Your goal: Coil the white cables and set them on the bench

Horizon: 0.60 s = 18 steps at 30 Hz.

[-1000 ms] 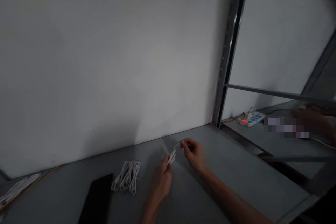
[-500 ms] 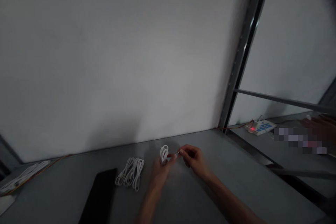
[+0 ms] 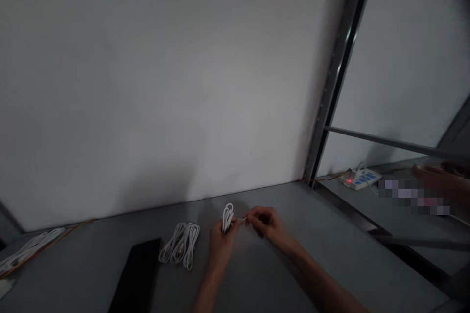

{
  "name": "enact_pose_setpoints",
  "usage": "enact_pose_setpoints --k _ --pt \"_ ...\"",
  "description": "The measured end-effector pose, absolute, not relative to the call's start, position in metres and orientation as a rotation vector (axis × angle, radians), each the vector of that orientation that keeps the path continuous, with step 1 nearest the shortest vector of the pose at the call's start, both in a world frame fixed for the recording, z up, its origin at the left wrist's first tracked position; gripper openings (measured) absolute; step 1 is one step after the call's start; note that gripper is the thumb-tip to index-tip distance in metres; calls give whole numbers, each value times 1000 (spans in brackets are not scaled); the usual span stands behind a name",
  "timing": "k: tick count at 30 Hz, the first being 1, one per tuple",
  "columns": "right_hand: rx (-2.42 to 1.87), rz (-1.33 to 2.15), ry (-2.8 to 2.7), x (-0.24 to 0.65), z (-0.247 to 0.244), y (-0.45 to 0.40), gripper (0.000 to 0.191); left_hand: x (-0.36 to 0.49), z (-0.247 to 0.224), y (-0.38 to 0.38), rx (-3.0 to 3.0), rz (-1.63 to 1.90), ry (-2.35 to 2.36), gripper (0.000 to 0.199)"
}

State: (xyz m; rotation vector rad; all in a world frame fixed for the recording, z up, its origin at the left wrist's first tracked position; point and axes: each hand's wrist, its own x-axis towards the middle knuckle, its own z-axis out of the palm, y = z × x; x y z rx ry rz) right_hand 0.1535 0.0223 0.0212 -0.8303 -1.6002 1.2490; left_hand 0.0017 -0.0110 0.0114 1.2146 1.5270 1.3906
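A coiled white cable [image 3: 227, 217] is gripped in my left hand [image 3: 221, 244], its loops standing up above the fingers. My right hand [image 3: 267, 225] is just to the right, thumb and forefinger pinched on a small, thin white piece [image 3: 245, 218] that reaches toward my left fingertips. Whether that piece is part of the cable is too small to tell. Bundled white cables [image 3: 181, 245] lie on the grey table [image 3: 257, 279] left of my hands, beside a black flat object [image 3: 137, 274].
White cables [image 3: 31, 249] and orange wires lie at the far left. Beyond a metal post [image 3: 332, 83] at right, a power strip [image 3: 362, 179] with a red light sits on another surface, near another person's hand [image 3: 440, 178].
The view has shifted slightly. My hands stay close together, with the left thumb nearer the thin piece. The other person's hand at the right has moved a little.
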Motion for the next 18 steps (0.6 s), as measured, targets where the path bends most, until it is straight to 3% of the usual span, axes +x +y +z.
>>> enact_pose_setpoints --k 12,18 --pt "-844 1320 -1602 158 16 30 29 2 18 -15 1377 1447 1640 27" --pt "-885 1172 -1611 155 17 28 24 3 19 -19 1454 1395 1656 29"
